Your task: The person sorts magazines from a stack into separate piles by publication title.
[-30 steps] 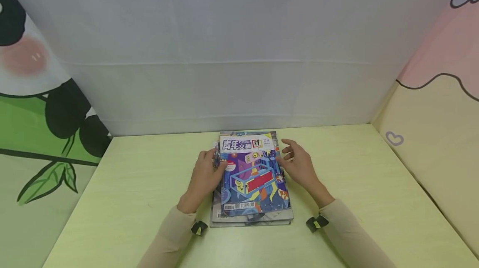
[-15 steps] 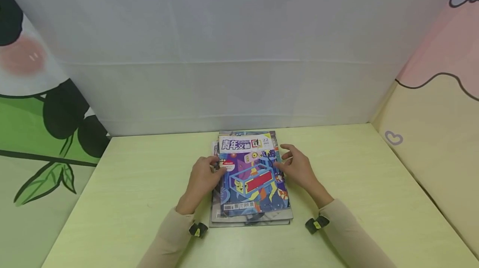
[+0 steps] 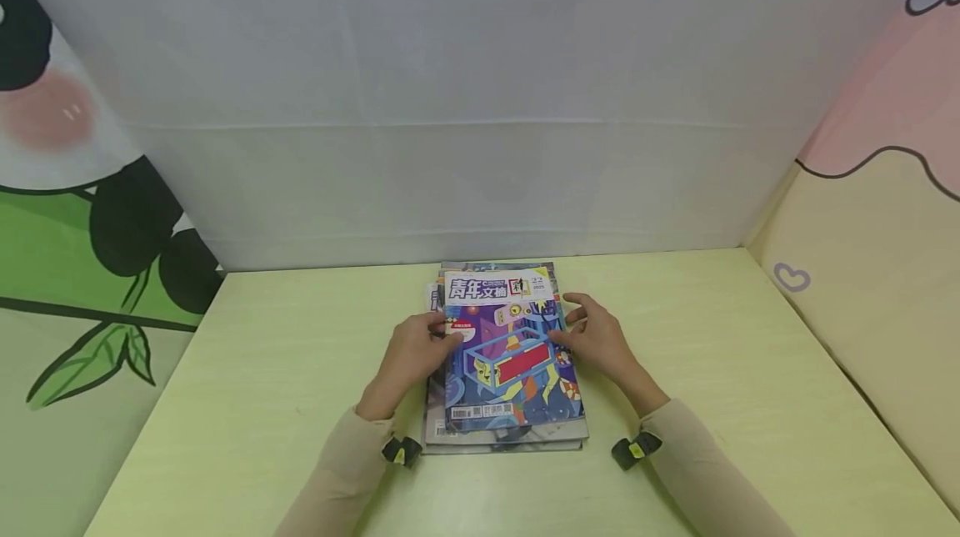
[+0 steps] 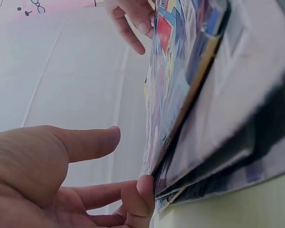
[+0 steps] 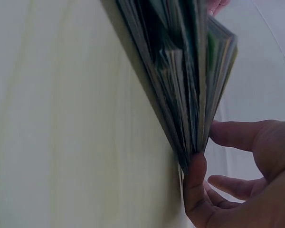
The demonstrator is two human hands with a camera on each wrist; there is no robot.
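Note:
A stack of magazines lies at the table's back middle. On top is a blue and purple magazine (image 3: 510, 370) with a boxy cover drawing; under it a larger, greyish magazine (image 3: 517, 435) sticks out at the front and left. My left hand (image 3: 416, 349) is at the stack's left side, its fingertips touching the edges; in the left wrist view its thumb (image 4: 97, 142) stands off the cover. My right hand (image 3: 600, 341) is at the right side. In the right wrist view its fingertip presses the magazines' edges (image 5: 180, 104), with the thumb (image 5: 237, 135) right at the top magazine.
The pale yellow-green table (image 3: 262, 404) runs back to a white cloth wall (image 3: 480, 120). Side panels with cartoon prints stand left (image 3: 142, 228) and right (image 3: 877, 270). A dark wrist strap piece (image 3: 401, 451) sits at each sleeve.
The top magazine has shifted slightly right over the ones beneath. My left hand has moved a little right with its edge; my right fingers have drawn slightly nearer the person.

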